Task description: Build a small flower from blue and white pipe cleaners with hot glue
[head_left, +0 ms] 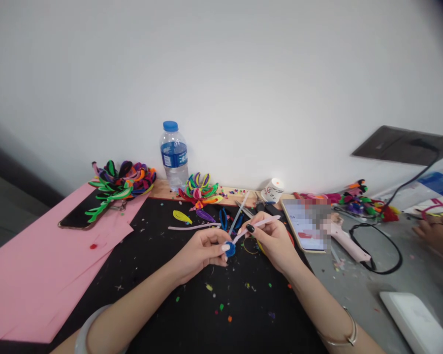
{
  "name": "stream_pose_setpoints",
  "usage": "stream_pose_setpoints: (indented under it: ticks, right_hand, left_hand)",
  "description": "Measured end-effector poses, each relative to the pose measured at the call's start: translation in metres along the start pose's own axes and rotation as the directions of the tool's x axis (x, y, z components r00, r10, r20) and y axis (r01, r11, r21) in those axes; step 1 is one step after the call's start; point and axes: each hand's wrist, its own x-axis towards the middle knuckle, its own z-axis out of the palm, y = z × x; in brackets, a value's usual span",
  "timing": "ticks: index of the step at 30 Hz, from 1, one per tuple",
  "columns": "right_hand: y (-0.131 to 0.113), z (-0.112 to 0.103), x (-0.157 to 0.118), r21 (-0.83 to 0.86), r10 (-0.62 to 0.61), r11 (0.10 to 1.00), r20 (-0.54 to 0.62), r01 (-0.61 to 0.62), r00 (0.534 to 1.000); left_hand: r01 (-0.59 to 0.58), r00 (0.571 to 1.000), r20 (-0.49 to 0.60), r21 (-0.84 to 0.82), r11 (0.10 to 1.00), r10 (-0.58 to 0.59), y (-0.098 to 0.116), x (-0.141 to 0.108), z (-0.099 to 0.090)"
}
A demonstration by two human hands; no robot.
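My left hand (208,250) pinches a small round coil of blue pipe cleaner (230,249) between thumb and fingers. My right hand (271,238) is closed on a pale pink pipe cleaner (256,227), whose lower end meets the blue coil; whether the two are joined I cannot tell. Just beyond the hands lie dark blue pipe-cleaner loops (225,219), a purple loop (205,215) and a yellow loop (182,217). Another pale pink pipe cleaner (192,227) stretches out to the left of them. Scissors (244,209) are partly hidden behind my right hand.
A water bottle (174,156) and a paper cup (272,191) stand by the wall. Bundled pipe cleaners (125,179) rest on a phone (81,212) over pink sheets (40,265). Rightward are another phone (302,226), a corded pink glue gun (349,242) and another person's hand (437,235).
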Motion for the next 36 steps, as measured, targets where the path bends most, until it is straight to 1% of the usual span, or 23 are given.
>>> stream_pose_setpoints:
  ticks: [2,7,12,15,18,23,29,32,36]
  right_hand:
    - [0.003,0.0,0.0,0.002,-0.007,1.0,-0.002,0.007,1.0]
    - [0.011,-0.001,0.003,0.086,0.011,0.996,0.003,-0.011,1.0]
    - [0.016,0.0,0.004,0.213,0.028,0.976,0.051,-0.038,0.998]
    - [0.016,0.0,0.004,0.228,0.014,0.973,0.06,-0.027,0.998]
    - [0.015,-0.002,0.004,0.192,-0.007,0.981,0.062,-0.005,0.998]
    - [0.011,-0.006,0.004,0.118,-0.07,0.991,0.113,0.057,0.991]
    - [0.005,-0.01,0.004,-0.043,-0.131,0.99,0.136,0.138,0.982]
    - [0.006,-0.012,0.004,-0.135,-0.145,0.978,0.098,0.158,0.984]
    - [0.012,-0.014,0.006,-0.205,-0.148,0.968,0.008,0.146,0.989]
  left_hand:
    - [-0.003,1.0,-0.004,-0.006,1.0,0.003,0.0,0.0,0.0]
    - [0.022,1.0,-0.017,-0.051,0.998,-0.023,-0.001,-0.001,-0.002]
    - [0.036,0.999,-0.011,-0.109,0.993,-0.038,-0.003,0.001,-0.004]
    - [0.027,1.0,-0.01,-0.136,0.99,-0.029,-0.002,0.001,-0.004]
    - [0.021,0.999,-0.025,-0.139,0.99,-0.025,-0.001,0.001,-0.004]
    - [0.007,0.997,-0.072,-0.096,0.995,-0.014,-0.001,0.001,-0.004]
    - [-0.024,0.991,-0.136,-0.044,0.999,0.018,-0.003,0.003,-0.005]
    - [-0.029,0.989,-0.146,-0.043,0.999,0.023,-0.003,0.005,-0.007]
    - [-0.017,0.994,-0.105,-0.026,1.0,0.014,-0.002,0.003,-0.006]
